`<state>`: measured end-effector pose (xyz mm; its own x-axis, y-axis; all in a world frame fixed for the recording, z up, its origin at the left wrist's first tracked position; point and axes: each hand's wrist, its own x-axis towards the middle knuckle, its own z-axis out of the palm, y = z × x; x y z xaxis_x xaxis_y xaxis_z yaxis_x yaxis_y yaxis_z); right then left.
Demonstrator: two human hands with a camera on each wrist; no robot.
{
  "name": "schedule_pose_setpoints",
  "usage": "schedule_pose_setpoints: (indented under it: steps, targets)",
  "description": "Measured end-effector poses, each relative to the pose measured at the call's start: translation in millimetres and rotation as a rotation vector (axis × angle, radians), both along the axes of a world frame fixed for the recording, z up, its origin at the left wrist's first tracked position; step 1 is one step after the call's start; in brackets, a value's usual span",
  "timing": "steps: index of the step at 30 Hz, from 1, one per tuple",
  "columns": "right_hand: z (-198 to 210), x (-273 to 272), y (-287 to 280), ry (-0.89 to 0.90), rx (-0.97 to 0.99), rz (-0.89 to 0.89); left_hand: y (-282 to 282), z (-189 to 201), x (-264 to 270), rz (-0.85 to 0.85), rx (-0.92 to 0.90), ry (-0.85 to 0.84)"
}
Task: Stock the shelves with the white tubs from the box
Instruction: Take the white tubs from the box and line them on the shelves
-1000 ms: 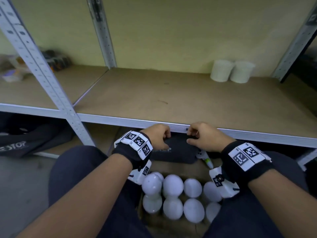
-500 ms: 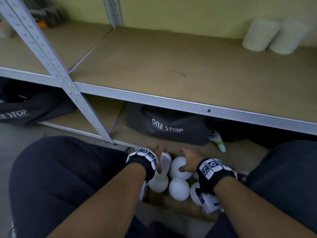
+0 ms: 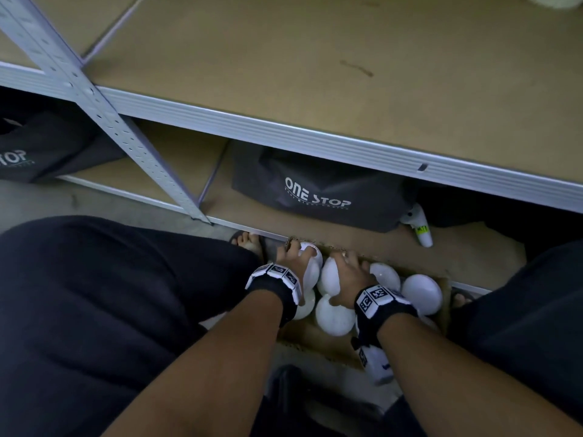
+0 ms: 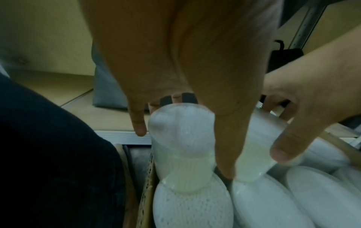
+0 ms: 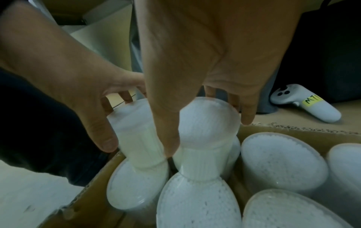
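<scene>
An open cardboard box (image 3: 315, 340) on the floor between my knees holds several white tubs (image 3: 421, 293). My left hand (image 3: 295, 257) grips the lidded top of one tub (image 3: 312, 266) at the box's far left corner, fingers and thumb curled round it (image 4: 181, 138). Beside it my right hand (image 3: 347, 272) grips a second tub (image 3: 329, 277) the same way (image 5: 207, 131). Both held tubs stand higher than their neighbours (image 5: 281, 160). The brown shelf board (image 3: 315, 74) lies above and beyond the box.
A black "ONE STOP" bag (image 3: 318, 190) and a white controller (image 3: 421, 230) lie on the bottom shelf just behind the box. A perforated metal upright (image 3: 104, 121) stands at left. My knees flank the box, and the shelf's metal front rail (image 3: 315, 143) overhangs.
Both hands dropped from the shelf's front edge into the box and closed round two tubs. The head view tilted down and closer to the box.
</scene>
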<state>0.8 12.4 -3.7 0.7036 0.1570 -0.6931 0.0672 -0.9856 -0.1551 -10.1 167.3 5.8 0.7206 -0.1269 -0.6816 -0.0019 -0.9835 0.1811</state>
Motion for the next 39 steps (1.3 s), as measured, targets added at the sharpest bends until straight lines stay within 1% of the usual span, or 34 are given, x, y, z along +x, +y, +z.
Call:
schedule_pose_setpoints:
  steps: [3, 7, 9, 12, 16, 20, 29, 35, 39]
  targets:
    - [-2, 0, 3, 0.002, -0.009, -0.014, -6, -6, 0, 0.063, -0.005, -0.038]
    - [2, 1, 3, 0.025, 0.009, -0.052, -7, -2, 0, 0.067, 0.001, -0.027]
    - [8, 2, 2, 0.032, 0.024, -0.071, -6, 5, 2, 0.065, -0.01, -0.006]
    - [27, 7, -3, 0.024, 0.058, -0.087, -10, 25, 7, 0.063, -0.039, -0.058]
    - [66, 12, -15, -0.053, 0.086, -0.094, -16, 64, 14, 0.043, -0.06, -0.124]
    - [118, 6, -25, -0.165, 0.082, -0.062, -17, 108, 16, -0.014, -0.076, -0.208]
    - [242, -24, -53, -0.373, 0.186, -0.089, -20, 230, 10, -0.142, -0.166, -0.35]
    - [321, -29, -72, -0.606, 0.307, -0.142, -26, 314, 10, -0.201, -0.258, -0.543]
    - [354, -18, -84, -0.713, 0.354, -0.191, -33, 350, 21, -0.19, -0.291, -0.653]
